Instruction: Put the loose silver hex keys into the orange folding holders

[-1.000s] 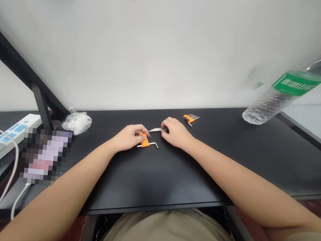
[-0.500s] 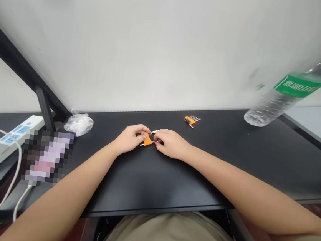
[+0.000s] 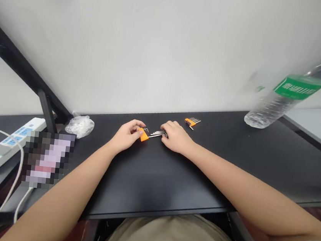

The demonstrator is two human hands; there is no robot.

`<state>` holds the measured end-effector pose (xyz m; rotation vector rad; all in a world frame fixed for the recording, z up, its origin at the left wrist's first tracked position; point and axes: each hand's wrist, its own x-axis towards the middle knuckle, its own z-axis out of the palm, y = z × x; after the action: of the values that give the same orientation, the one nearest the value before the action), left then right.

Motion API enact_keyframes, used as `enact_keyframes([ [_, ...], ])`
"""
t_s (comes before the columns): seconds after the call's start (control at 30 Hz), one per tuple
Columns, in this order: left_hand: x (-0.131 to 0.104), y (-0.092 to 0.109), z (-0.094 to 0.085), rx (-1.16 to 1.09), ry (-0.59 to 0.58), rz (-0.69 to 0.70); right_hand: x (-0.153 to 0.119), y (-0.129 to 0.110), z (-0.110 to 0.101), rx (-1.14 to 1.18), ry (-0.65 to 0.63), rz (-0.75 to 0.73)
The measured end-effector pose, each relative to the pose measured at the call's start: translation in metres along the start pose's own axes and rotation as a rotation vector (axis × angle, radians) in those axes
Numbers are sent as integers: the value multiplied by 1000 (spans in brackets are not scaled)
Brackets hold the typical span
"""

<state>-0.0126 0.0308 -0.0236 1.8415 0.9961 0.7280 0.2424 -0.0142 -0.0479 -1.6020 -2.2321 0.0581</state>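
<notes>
My left hand (image 3: 126, 135) is closed around an orange hex key holder (image 3: 144, 135), pinched between thumb and fingers just above the black table. Small bent hex keys (image 3: 146, 129) stick out at the holder's upper side. My right hand (image 3: 177, 136) curls over the bent ends of several silver hex keys (image 3: 157, 133), which point left toward the holder. How many of them its fingers grip is hidden. Behind my right hand lies a second orange holder (image 3: 189, 122) with a row of hex keys in it and one set crosswise.
A clear plastic bottle (image 3: 285, 96) with a green label stands at the right rear. On the left are a crumpled plastic bag (image 3: 80, 126), a blurred-out phone-like thing (image 3: 48, 158) with a white cable, and a power strip (image 3: 10, 142). A white wall borders the black table (image 3: 156, 182).
My left hand has drawn the holder slightly left and up. My right hand has moved a little right and away from the holder, uncovering the hex keys between them.
</notes>
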Motion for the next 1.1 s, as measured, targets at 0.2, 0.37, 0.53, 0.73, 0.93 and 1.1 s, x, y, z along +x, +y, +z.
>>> enact_keyframes([
  [0.2,-3,4,5,-11,-29,54,-2,-3,-5,144,78,-30],
  [0.37,-9,11,14,-42,-120,120,-4,-21,-18,623,-29,-57],
  [0.53,-13,18,20,127,-120,214,-4,-27,-16,816,-107,112],
  [0.73,-15,22,22,318,-121,276,-3,-28,-8,809,-65,225],
  [0.93,-15,20,22,239,-114,236,-3,-25,-15,1097,-154,258],
  [1.1,-12,18,24,-148,-104,120,-3,-21,-24,1490,-218,170],
])
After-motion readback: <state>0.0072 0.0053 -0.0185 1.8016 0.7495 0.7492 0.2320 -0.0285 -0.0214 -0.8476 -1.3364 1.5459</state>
